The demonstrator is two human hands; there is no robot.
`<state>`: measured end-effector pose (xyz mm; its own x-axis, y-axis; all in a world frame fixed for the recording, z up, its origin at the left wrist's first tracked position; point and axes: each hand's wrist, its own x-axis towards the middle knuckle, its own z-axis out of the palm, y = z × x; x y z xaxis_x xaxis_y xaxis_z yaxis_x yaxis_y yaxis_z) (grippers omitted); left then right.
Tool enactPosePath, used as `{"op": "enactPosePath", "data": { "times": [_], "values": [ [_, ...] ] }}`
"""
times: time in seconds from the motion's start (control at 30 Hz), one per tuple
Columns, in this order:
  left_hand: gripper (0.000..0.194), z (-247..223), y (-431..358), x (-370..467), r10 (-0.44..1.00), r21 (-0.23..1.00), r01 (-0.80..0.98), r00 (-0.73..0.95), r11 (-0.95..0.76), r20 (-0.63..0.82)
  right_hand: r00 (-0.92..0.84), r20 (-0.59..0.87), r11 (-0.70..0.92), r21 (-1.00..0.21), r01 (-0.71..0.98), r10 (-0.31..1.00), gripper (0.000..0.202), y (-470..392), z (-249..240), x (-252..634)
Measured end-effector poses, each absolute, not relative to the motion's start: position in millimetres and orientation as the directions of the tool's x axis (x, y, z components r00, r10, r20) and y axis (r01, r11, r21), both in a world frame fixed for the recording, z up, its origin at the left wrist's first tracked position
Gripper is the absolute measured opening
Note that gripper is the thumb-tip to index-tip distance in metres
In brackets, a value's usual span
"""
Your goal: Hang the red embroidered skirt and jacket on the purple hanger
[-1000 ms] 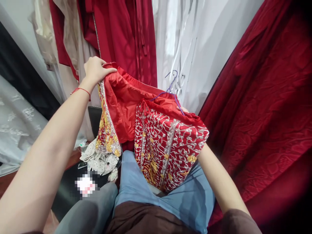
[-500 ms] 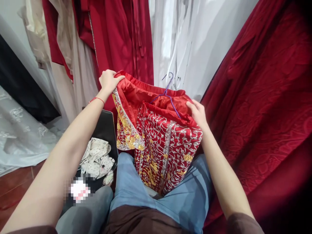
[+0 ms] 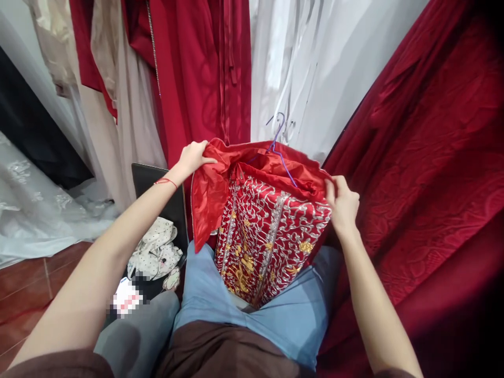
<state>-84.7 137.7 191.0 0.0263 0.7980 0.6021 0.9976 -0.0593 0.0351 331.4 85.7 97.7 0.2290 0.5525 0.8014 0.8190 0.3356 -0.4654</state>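
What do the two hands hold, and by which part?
The red garment, by its top edge: left hand at one side, right hand at the other.

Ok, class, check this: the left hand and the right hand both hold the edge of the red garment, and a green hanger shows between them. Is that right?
The hanger is purple, not green, as the head view shows. The left hand and the right hand do both hold the edge of the red garment, with the hanger between them.

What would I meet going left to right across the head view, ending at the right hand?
White lace fabric → dotted cloth → left hand → purple hanger → right hand.
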Motion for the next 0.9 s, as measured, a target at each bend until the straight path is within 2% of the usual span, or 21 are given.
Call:
{"op": "enactPosePath", "data": {
  "times": [0.1, 0.2, 0.3, 0.37, 0.43, 0.53, 0.6, 0.73, 0.83, 0.9],
  "values": [
    [0.05, 177, 149, -83, 0.789, 0.064, 0.998, -0.017, -0.029, 0.614, 0.176, 0.791, 0.33, -0.431, 0.84, 0.586, 0.031, 83, 105, 330],
    [0.033, 195, 159, -79, 0.715, 0.168, 0.986, -0.109, -0.012, 0.691, 0.166, 0.827, 0.38, -0.413, 0.828, 0.537, 0.03, 90, 130, 333],
    [0.029, 222, 166, -72, 0.593, 0.318, 0.947, -0.237, -0.035, 0.77, 0.22, 0.855, 0.395, -0.426, 0.814, 0.469, 0.029, 94, 151, 338],
    [0.032, 226, 171, -68, 0.562, 0.372, 0.927, -0.282, -0.05, 0.778, 0.237, 0.857, 0.391, -0.433, 0.812, 0.458, 0.029, 93, 149, 340],
    [0.036, 213, 178, -64, 0.606, 0.398, 0.917, -0.304, -0.024, 0.735, 0.196, 0.834, 0.389, -0.432, 0.814, 0.516, 0.031, 89, 133, 341],
    [0.039, 174, 191, -59, 0.719, 0.43, 0.902, -0.325, 0.04, 0.615, 0.099, 0.722, 0.372, -0.463, 0.805, 0.685, 0.039, 84, 97, 345],
    [0.042, 148, 201, -55, 0.768, 0.45, 0.89, -0.336, 0.07, 0.545, 0.088, 0.668, 0.347, -0.49, 0.799, 0.739, 0.04, 84, 81, 350],
    [0.044, 135, 214, -49, 0.795, 0.436, 0.899, -0.288, 0.033, 0.534, 0.13, 0.754, 0.361, -0.449, 0.818, 0.644, 0.037, 84, 90, 357],
    [0.044, 153, 214, -43, 0.72, 0.401, 0.916, -0.266, -0.018, 0.64, 0.159, 0.829, 0.378, -0.405, 0.833, 0.537, 0.032, 76, 123, 362],
    [0.044, 167, 210, -36, 0.647, 0.375, 0.926, -0.265, -0.036, 0.715, 0.226, 0.85, 0.361, -0.423, 0.831, 0.475, 0.029, 68, 145, 366]
  ]
}}
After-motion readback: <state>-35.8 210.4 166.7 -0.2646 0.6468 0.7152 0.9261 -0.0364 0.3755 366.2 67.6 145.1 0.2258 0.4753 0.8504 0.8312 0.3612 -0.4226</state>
